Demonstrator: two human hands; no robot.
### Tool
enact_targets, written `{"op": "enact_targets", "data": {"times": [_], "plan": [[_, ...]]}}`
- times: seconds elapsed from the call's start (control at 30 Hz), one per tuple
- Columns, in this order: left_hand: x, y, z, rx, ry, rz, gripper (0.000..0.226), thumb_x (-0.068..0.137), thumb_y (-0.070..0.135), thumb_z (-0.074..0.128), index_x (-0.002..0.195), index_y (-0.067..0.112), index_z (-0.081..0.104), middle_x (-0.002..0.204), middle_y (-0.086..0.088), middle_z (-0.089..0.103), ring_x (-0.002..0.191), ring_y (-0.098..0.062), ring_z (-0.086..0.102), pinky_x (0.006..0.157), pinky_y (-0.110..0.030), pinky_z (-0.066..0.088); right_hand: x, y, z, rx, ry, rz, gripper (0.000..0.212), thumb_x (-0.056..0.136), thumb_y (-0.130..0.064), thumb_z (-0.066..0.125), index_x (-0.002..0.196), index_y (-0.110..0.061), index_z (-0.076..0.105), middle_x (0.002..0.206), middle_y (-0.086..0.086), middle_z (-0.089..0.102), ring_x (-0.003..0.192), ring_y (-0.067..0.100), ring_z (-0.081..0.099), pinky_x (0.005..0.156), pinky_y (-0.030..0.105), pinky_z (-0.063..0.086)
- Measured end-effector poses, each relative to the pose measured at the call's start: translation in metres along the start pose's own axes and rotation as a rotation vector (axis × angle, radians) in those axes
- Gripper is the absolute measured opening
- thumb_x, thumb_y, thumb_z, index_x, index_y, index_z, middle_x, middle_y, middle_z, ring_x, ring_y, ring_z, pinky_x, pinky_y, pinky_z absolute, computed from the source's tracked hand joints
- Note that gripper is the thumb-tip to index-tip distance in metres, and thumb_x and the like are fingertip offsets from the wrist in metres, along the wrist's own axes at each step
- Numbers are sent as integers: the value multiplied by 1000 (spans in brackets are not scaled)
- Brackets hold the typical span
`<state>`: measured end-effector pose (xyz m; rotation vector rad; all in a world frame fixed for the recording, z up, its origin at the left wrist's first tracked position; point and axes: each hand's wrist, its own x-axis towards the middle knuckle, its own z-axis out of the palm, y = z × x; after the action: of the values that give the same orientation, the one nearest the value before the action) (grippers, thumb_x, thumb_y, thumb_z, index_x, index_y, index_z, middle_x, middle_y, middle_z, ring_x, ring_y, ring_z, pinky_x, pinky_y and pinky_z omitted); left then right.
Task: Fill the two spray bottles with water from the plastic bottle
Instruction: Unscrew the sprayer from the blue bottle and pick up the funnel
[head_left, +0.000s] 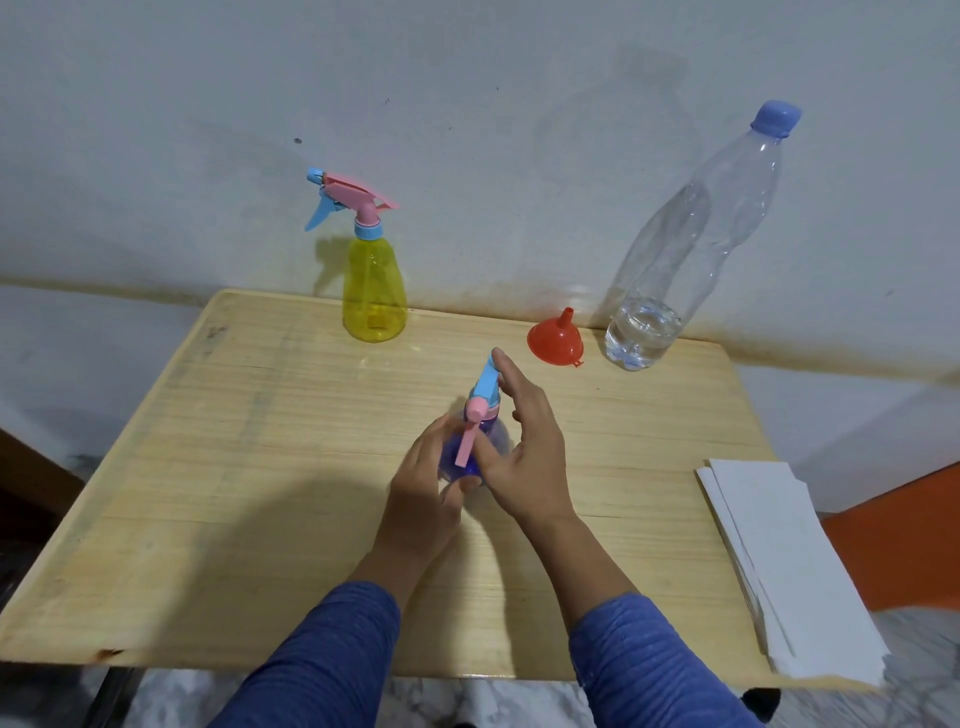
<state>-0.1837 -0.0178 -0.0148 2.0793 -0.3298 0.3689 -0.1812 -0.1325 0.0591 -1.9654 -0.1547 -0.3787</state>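
The wooden table (249, 467) stands against a pale wall (467, 104). Beyond the fingers stand the capped plastic bottle (691, 244), little water inside, and the yellow spray bottle (374, 291). The left hand (423, 499) grips the blue spray bottle (470, 452); the right hand (524, 441), fingers straight, touches its sprayer head.
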Motion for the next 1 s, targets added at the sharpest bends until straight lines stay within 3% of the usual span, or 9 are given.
{"op": "enact_targets", "data": {"times": [0.13,0.23,0.3,0.4,0.47,0.57,0.67,0.87,1.0], "plan": [[2,2,-2,-39,-20,-88,60,75,22,63,132,17,46,134,6,51,121,-4,48,100,-17,41,4,-2,-1,-6,-1,-10,62,85,-16,52,138,-45,36,130,-11,55,114,5,54,93,23,48],[2,1,-1,-55,-32,-100,65,76,35,58,136,14,44,135,5,51,124,-6,47,102,-20,40,1,-3,-6,27,-100,18,65,90,-24,45,139,-57,19,142,-8,47,123,8,52,94,15,46],[1,1,-1,-57,-27,-94,63,77,22,65,135,13,45,135,4,52,124,-7,47,102,-23,41,2,-4,-7,37,-124,4,68,88,-15,50,141,-48,22,141,-20,43,123,-4,46,91,4,39],[1,-1,-1,-48,-24,-108,65,74,8,69,134,17,45,133,5,52,121,-7,49,100,-23,42,6,1,-7,4,-89,-23,63,85,-5,55,138,-36,39,132,-32,43,117,-4,49,96,13,38],[2,-2,0,-49,-31,-118,66,73,11,68,135,17,44,134,5,52,121,-8,49,101,-23,42,8,1,-9,13,-123,-16,63,86,-6,50,139,-37,38,137,-28,42,123,1,47,101,20,39],[2,0,0,-74,-30,-122,67,71,14,67,135,16,45,133,5,52,121,-6,49,101,-17,39,8,-3,-12,48,-189,18,64,86,-13,49,141,-41,30,140,-21,41,125,-8,42,97,5,34],[2,0,0,-50,-30,-91,66,71,4,71,132,12,47,131,3,54,118,-8,51,98,-10,37,8,0,-11,3,-120,8,69,81,-10,62,139,-38,36,126,-21,47,118,3,49,92,7,37],[2,-3,2,-42,-29,-134,70,71,3,71,135,14,45,135,4,51,123,-10,48,103,-25,41,8,1,-10,10,-99,-30,54,82,-23,49,133,-35,42,117,-22,49,111,-4,48,96,16,40],[2,-3,1,-54,-30,-136,70,71,3,71,135,14,45,134,4,52,123,-10,49,103,-28,42,7,0,-10,99,-171,45,64,82,-9,51,137,-37,35,137,-18,46,125,1,45,97,8,38]]}}
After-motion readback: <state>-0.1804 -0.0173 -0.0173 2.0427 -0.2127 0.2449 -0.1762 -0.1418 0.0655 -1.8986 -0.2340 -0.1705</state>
